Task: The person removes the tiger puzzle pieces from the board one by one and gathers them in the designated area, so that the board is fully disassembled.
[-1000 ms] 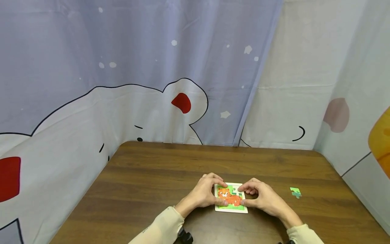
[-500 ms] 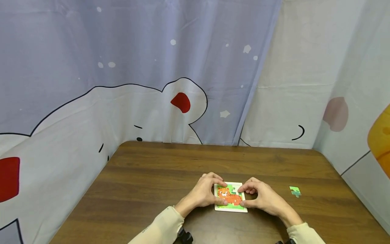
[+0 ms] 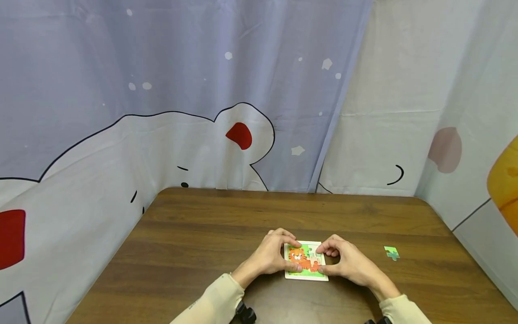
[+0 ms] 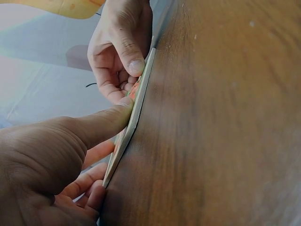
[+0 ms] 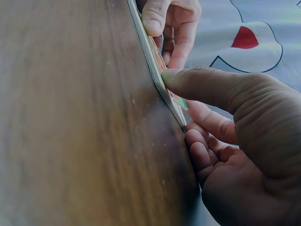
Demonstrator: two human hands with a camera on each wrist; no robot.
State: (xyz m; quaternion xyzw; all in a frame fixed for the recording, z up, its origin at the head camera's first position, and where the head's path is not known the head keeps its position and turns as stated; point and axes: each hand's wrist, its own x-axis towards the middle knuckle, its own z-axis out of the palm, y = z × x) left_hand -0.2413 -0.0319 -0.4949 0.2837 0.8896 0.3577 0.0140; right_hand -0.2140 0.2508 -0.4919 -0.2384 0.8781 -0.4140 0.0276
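Note:
A small square tiger jigsaw puzzle with a white frame lies on the brown table, a pale gap at its upper right. My left hand grips its left side, thumb on the picture and fingers beyond the far left corner. At the right side, thumb and index finger of my right hand pinch an orange-and-green puzzle piece. One green corner of that piece stands out over the frame's edge in the right wrist view. Another green puzzle piece lies apart to the right.
The wooden table has its far edge against a printed curtain. Dark wrist cameras, such as the left one, sit at the sleeve cuffs.
Within the puzzle, the orange part at the right has shifted and tilted, and more pale base shows there. Both hands have stayed nearly in place.

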